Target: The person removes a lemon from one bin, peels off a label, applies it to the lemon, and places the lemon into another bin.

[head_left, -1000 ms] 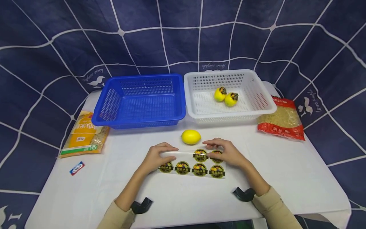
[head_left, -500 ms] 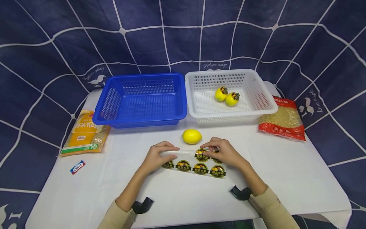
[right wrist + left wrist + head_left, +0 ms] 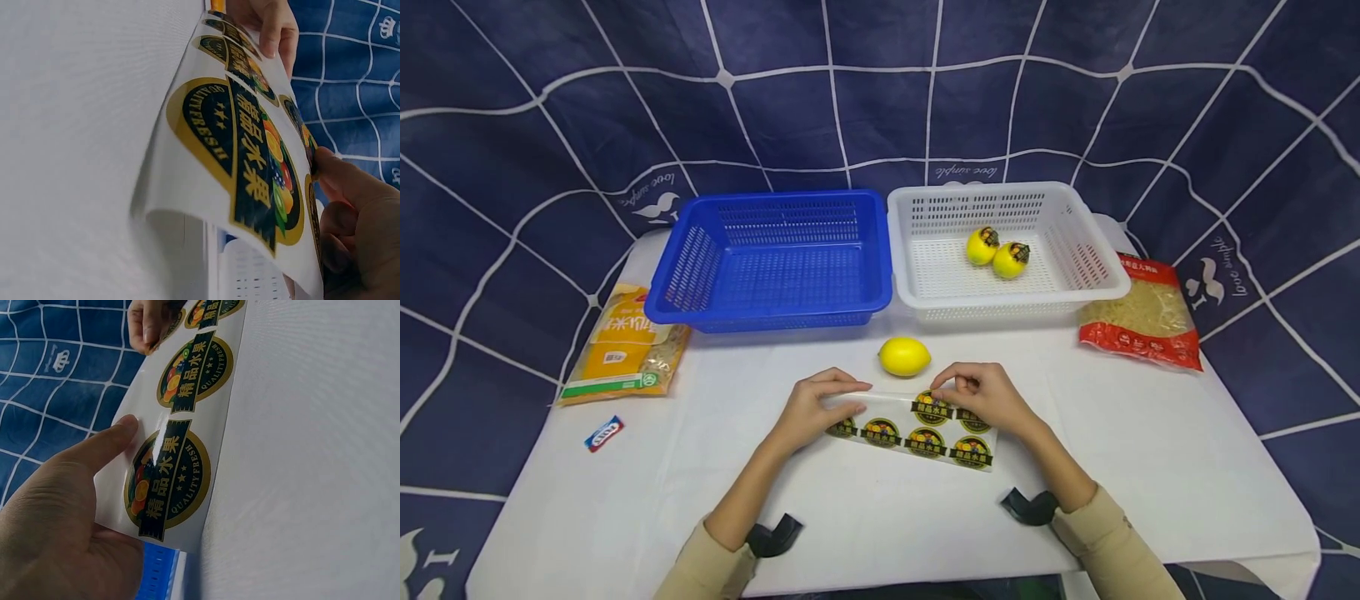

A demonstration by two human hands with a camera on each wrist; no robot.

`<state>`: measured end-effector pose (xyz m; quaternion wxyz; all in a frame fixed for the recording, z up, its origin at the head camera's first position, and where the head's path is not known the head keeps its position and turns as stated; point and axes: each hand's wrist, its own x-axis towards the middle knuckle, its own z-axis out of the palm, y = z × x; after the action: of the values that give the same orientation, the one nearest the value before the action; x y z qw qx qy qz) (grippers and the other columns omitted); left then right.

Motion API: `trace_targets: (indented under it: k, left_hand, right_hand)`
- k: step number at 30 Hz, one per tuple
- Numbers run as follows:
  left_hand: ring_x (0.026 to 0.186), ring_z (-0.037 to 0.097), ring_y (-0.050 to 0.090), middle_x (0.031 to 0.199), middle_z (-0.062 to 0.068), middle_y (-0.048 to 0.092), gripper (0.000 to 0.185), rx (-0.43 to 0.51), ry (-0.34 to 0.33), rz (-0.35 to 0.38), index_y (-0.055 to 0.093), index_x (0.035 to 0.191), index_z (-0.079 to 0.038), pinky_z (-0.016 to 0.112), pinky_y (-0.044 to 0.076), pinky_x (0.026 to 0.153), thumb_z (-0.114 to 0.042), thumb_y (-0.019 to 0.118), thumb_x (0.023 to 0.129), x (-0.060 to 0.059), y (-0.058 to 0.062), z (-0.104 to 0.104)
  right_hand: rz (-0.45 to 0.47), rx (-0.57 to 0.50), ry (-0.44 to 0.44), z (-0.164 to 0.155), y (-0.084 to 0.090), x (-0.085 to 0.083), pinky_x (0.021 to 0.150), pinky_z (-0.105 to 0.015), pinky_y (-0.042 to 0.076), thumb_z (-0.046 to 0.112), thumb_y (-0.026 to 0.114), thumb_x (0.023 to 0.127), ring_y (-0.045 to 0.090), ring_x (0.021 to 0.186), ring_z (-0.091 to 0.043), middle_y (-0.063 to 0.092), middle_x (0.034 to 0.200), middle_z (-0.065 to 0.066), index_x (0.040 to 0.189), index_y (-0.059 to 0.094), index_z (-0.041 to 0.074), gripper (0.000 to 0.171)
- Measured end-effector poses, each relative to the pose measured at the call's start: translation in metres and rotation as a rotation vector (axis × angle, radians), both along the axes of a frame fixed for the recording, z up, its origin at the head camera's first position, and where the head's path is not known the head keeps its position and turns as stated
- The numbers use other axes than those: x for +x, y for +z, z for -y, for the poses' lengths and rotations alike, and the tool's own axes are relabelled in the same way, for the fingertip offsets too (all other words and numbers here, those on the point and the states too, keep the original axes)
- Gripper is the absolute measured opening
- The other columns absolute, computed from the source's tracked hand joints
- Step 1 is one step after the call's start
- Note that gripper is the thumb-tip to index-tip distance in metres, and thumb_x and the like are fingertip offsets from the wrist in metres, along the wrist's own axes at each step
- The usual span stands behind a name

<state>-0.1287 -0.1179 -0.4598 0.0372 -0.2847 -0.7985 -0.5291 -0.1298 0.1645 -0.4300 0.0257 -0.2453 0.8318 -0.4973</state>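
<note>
Two hands held the sticker sheet (image 3: 913, 425) on the table; our left hand (image 3: 808, 411) curled over its left end, thumb beneath; our right hand (image 3: 988, 396) pinched a sticker's edge (image 3: 310, 164) between fingertips; we judged the sheet feather-light, glossy, floppy and easily creased, best taken at its edges; a lemon (image 3: 904, 356) lay just beyond our fingers.
</note>
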Motion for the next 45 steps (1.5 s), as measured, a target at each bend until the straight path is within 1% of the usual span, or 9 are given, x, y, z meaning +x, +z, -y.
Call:
trace_targets:
  k: [2,7,13,16,22,31,37,41,45]
  left_hand:
    - [0.089,0.019,0.06,0.089,0.008,0.066,0.024,-0.007,-0.001,0.008,0.07,0.098,0.002,0.03,0.049,0.085,-0.001,0.074,0.075,0.003,0.009,-0.001]
    - [0.088,0.019,0.06,0.089,0.008,0.066,0.024,-0.035,0.019,0.035,0.07,0.1,0.001,0.031,0.05,0.085,-0.002,0.074,0.076,0.003,0.01,-0.001]
    - [0.089,0.01,0.059,0.09,-0.009,0.065,0.027,-0.094,0.036,0.063,0.072,0.104,-0.014,0.03,0.05,0.085,-0.018,0.076,0.077,-0.012,-0.025,0.008]
    - [0.09,0.008,0.059,0.091,-0.012,0.064,0.028,-0.151,0.018,0.104,0.072,0.105,-0.019,0.031,0.05,0.086,-0.025,0.076,0.077,-0.015,-0.03,0.013]
    - [0.094,0.009,0.058,0.096,-0.012,0.064,0.034,-0.25,-0.019,0.143,0.07,0.107,-0.022,0.033,0.048,0.088,-0.035,0.075,0.076,-0.015,-0.025,0.022]
    - [0.102,0.023,0.057,0.112,0.0,0.059,0.036,-0.265,0.127,0.068,0.066,0.113,-0.017,0.036,0.048,0.087,-0.026,0.074,0.079,-0.028,0.0,0.015]
    - [0.116,0.028,0.048,0.131,0.007,0.047,0.06,-0.308,0.038,0.032,0.051,0.132,-0.017,0.045,0.041,0.097,-0.029,0.074,0.079,-0.046,0.011,-0.019]
    - [0.125,0.026,0.039,0.137,0.008,0.041,0.07,-0.309,-0.029,0.029,0.044,0.137,-0.014,0.048,0.033,0.103,-0.026,0.077,0.076,-0.058,0.005,-0.036]
    - [0.121,0.023,0.044,0.134,0.006,0.045,0.071,-0.272,-0.074,0.024,0.045,0.136,-0.013,0.041,0.036,0.103,-0.021,0.079,0.074,-0.068,-0.007,-0.047]
  right_hand:
    - [0.009,-0.008,-0.002,0.001,0.003,0.001,0.044,-0.018,0.025,0.004,0.07,0.081,0.028,0.048,-0.004,0.036,0.051,-0.004,0.086,0.07,0.008,0.006]
    - [0.015,-0.027,-0.011,0.0,0.003,0.001,0.044,-0.02,0.026,0.006,0.071,0.081,0.028,0.048,-0.005,0.035,0.051,-0.001,0.085,0.069,0.009,0.005]
    - [0.075,-0.097,-0.029,-0.004,0.0,-0.001,0.044,-0.022,0.026,0.008,0.07,0.082,0.029,0.049,-0.006,0.034,0.052,0.0,0.087,0.07,0.008,0.005]
    - [0.085,-0.13,-0.022,-0.004,0.001,-0.002,0.042,-0.022,0.026,0.006,0.069,0.083,0.028,0.048,-0.006,0.034,0.052,0.001,0.088,0.069,0.006,0.005]
    - [0.096,-0.162,-0.029,-0.005,0.003,-0.001,0.041,-0.024,0.026,0.004,0.068,0.083,0.026,0.045,-0.007,0.032,0.05,0.003,0.089,0.069,0.004,0.006]
    - [0.095,-0.17,-0.059,-0.005,0.008,0.0,0.039,-0.025,0.022,0.003,0.069,0.082,0.024,0.044,-0.007,0.03,0.048,0.001,0.089,0.069,0.001,0.008]
    - [0.084,-0.145,-0.115,-0.002,0.012,0.0,0.039,-0.022,0.021,0.003,0.07,0.081,0.025,0.044,-0.006,0.031,0.048,-0.001,0.089,0.069,0.0,0.009]
    - [0.083,-0.134,-0.127,0.0,0.012,-0.002,0.039,-0.02,0.02,0.003,0.07,0.081,0.025,0.044,-0.005,0.031,0.048,-0.003,0.089,0.069,-0.001,0.009]
    - [0.075,-0.115,-0.143,-0.004,0.002,-0.01,0.037,-0.021,0.019,0.006,0.071,0.08,0.023,0.043,-0.006,0.03,0.047,-0.002,0.088,0.07,0.001,0.009]
